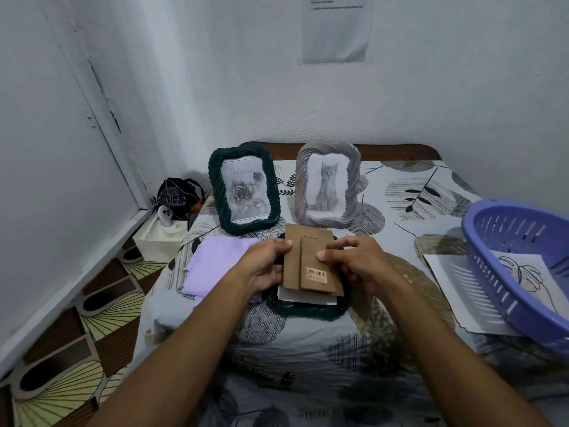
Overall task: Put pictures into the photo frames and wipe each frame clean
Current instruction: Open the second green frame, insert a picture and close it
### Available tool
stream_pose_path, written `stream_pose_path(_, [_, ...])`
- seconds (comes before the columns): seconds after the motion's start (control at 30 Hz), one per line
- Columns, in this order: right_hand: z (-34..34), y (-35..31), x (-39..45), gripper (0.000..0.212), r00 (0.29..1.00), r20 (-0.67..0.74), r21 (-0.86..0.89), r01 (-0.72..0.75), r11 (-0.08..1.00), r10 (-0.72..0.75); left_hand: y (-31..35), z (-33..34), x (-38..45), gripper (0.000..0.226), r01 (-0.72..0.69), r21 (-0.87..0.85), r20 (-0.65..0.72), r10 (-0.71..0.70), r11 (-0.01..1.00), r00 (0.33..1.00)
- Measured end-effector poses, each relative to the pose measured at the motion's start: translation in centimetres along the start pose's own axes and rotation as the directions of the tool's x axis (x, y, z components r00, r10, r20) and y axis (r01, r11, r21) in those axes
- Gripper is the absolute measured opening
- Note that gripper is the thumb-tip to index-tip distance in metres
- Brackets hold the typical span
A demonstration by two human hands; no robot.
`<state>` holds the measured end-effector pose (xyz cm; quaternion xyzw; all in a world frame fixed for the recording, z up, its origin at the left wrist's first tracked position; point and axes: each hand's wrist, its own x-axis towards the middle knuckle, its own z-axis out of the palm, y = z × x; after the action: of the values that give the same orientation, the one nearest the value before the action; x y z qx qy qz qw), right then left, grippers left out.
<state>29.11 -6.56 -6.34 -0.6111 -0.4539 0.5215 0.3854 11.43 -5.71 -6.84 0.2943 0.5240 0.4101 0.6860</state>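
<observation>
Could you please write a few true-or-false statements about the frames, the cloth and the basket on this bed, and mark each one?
1. Both hands hold the brown backing board over a dark green frame lying flat. True: the left hand and the right hand grip its sides.
2. The grey frame shows a rose. False: it shows a kitten; the rose is in the upright green frame.
3. The purple cloth lies left of the flat frame. True.
4. The blue basket stands at the left edge of the bed. False: it is at the right, resting on a printed sheet.
5. Both upright frames are empty. False: each holds a picture.
</observation>
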Motion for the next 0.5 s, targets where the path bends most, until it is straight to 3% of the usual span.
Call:
stream_pose_path(0.1, [0.0, -0.2, -0.5, 0.042, 0.994, -0.036, -0.044, 0.099, 0.994, -0.100, 0.0, -0.1, -0.1, 0.011, 0.003, -0.051, 0.013, -0.003, 0.999, 1.000])
stream_pose_path(0.23, [-0.1, -0.4, -1.1, 0.046, 0.998, 0.049, 0.123, 0.041, 0.992, -0.047, 0.0, 0.1, -0.3, 0.009, 0.000, -0.036, 0.024, 0.001, 0.999, 1.000])
stream_pose_path(0.37, [-0.9, 0.2, -0.6, 0.061, 1.000, 0.029, 0.278, -0.014, 0.960, 0.006, -0.1, 0.5, -0.4, 0.019, -0.017, 0.121, 0.041, 0.012, 0.993, 0.999])
stream_pose_path(0.5, [-3.4, 1.0, -1.0, 0.061, 1.000, -0.014, 0.341, -0.008, 0.940, 0.013, -0.1, 1.2, -0.7, 0.025, -0.055, 0.210, 0.025, 0.051, 0.976, 0.998])
